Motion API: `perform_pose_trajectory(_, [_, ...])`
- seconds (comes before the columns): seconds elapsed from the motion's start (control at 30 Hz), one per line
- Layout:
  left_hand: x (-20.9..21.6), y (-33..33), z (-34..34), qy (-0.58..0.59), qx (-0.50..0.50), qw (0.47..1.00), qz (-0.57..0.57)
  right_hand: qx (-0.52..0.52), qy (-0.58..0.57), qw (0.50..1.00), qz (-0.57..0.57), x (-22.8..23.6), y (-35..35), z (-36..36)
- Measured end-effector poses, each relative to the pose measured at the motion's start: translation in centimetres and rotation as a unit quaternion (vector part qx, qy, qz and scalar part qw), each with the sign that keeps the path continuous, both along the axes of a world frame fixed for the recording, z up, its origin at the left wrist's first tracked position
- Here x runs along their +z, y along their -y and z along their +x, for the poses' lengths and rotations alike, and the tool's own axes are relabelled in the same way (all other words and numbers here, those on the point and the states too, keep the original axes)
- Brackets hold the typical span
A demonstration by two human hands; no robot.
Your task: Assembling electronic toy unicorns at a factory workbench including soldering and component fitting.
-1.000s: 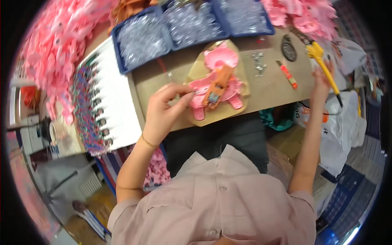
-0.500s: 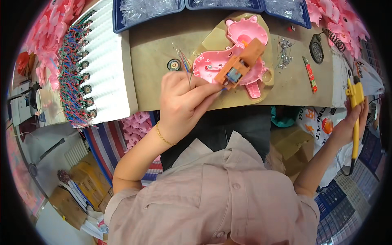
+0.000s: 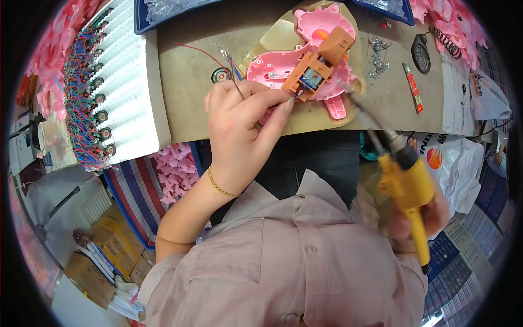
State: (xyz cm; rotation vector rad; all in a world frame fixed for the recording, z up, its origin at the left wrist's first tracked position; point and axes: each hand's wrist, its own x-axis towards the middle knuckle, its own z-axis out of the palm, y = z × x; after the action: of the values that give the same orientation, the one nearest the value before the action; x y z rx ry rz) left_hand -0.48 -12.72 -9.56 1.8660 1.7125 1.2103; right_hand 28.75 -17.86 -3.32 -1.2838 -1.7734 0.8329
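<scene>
My left hand [image 3: 239,122] is closed in a pinch on thin coloured wires [image 3: 235,70] at the lower corner of an orange plastic housing [image 3: 336,46]. A small motor [image 3: 311,79] shows inside that housing, which rests over a pink animal-shaped shell half [image 3: 267,66]. The shell lies in a tan moulded holder [image 3: 272,42]. My right hand [image 3: 430,215], blurred, grips a yellow soldering gun [image 3: 406,182] whose metal tip points toward the housing, apart from it. Beside my left fingers, on the table, is a small round speaker [image 3: 220,75].
White ribbed foam [image 3: 133,82] on the left bears several speakers with wires [image 3: 84,103]. Blue bins [image 3: 144,16] line the far edge. To the right lie small metal parts [image 3: 377,57], a red-and-green packet [image 3: 414,90] and a black oval object with a coiled cord [image 3: 420,54].
My right hand has brought the soldering gun from the far right inward, toward the housing. My left hand still pinches at the housing's corner. The whole view has shifted slightly.
</scene>
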Motion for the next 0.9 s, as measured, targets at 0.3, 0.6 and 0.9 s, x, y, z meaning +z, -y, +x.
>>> perform_pose_trajectory(0.3, [0.4,-0.5,-0.5,0.006,-0.023,1.000,-0.012,0.265,0.037,0.952,0.148,-0.7,-3.2,-3.5])
perform_pose_trajectory(0.6, [0.8,-0.6,-0.8,0.008,-0.039,0.998,-0.045,0.158,-0.112,0.921,-0.339,0.7,-2.7,-3.0])
perform_pose_trajectory(0.9, [1.2,-0.7,-1.0,-0.010,-0.058,0.996,-0.070,0.263,0.102,0.959,0.000,-0.3,-3.2,-4.1])
